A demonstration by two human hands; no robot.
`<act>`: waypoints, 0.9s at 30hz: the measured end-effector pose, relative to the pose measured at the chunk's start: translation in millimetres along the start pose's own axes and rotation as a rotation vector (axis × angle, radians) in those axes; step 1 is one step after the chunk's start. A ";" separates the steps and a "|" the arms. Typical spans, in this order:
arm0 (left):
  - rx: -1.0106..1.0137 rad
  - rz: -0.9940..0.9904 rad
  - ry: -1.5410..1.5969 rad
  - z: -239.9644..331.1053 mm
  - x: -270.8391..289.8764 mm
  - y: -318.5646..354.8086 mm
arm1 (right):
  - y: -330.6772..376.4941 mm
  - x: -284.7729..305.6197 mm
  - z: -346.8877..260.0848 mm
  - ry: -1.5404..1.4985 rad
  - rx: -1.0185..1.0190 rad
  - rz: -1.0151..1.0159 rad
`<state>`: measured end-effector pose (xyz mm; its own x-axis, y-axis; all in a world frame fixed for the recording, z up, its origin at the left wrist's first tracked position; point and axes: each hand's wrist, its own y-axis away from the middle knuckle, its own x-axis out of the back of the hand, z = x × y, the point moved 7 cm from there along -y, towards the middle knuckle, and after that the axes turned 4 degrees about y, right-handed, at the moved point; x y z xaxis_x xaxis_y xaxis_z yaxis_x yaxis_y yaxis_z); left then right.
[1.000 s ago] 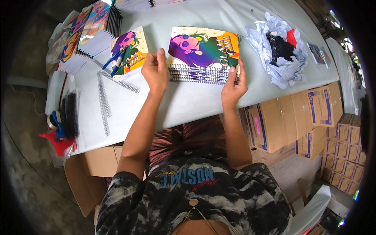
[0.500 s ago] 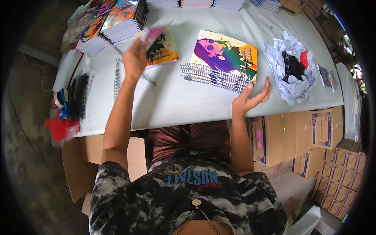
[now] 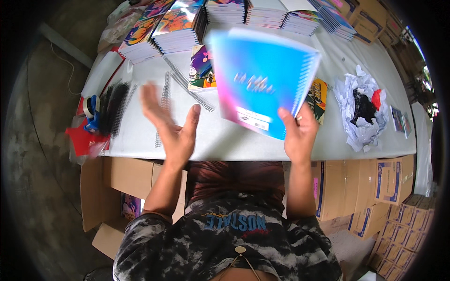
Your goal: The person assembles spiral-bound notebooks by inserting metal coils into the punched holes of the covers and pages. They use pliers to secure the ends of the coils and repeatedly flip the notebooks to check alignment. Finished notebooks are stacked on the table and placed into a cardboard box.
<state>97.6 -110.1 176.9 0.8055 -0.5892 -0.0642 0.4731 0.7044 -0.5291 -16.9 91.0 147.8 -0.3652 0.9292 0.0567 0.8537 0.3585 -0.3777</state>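
My right hand [image 3: 301,136] grips a spiral notebook [image 3: 269,70] by its coil-side lower corner, thumb on the blue and pink cover. The notebook is tilted up above the table and a little blurred. My left hand [image 3: 171,131] is raised to its left, fingers spread and smeared by motion, with nothing in it. Behind the held notebook, a colourful notebook [image 3: 199,77] lies partly covered. At its right, an orange and dark green notebook cover [image 3: 321,96] peeks out, mostly hidden. Loose metal spiral coils [image 3: 187,90] lie beyond my left hand.
Stacked spiral notebooks [image 3: 176,33] line the table's far side. Black coils [image 3: 117,103], a blue tape dispenser [image 3: 92,114] and a red piece [image 3: 82,140] sit at the left. Crumpled paper [image 3: 349,126] lies at the right. Cardboard boxes [image 3: 347,187] stand below the table's front edge.
My right hand, open before, now holds a raised notebook. My left hand has let go of a pink sheet or cover and moved nearer, fingers spread. The view has shifted.
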 end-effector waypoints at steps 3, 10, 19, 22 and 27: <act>-0.301 -0.653 -0.368 14.4 -7.1 -6.4 | 19.8 -12.9 -25.7 0.523 0.189 -0.268; 0.408 -0.525 0.277 -74.8 15.3 33.2 | 26.3 13.5 10.4 -0.105 0.035 -0.198; -0.042 -0.343 -0.930 -118.3 55.8 -16.0 | 40.1 -3.7 79.1 -0.013 -0.076 -0.139; 0.202 -0.320 -1.264 -159.0 99.8 -41.0 | 34.6 -6.9 73.6 0.001 -0.023 -0.181; 0.508 -0.394 -1.236 -181.1 118.3 -70.5 | 29.0 -7.1 73.1 -0.011 0.004 -0.200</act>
<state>94.9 -301.2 53.4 0.2540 -0.2402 0.9369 0.6016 0.7977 0.0414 -16.8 88.2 68.9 -0.5312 0.8386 0.1212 0.7623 0.5354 -0.3637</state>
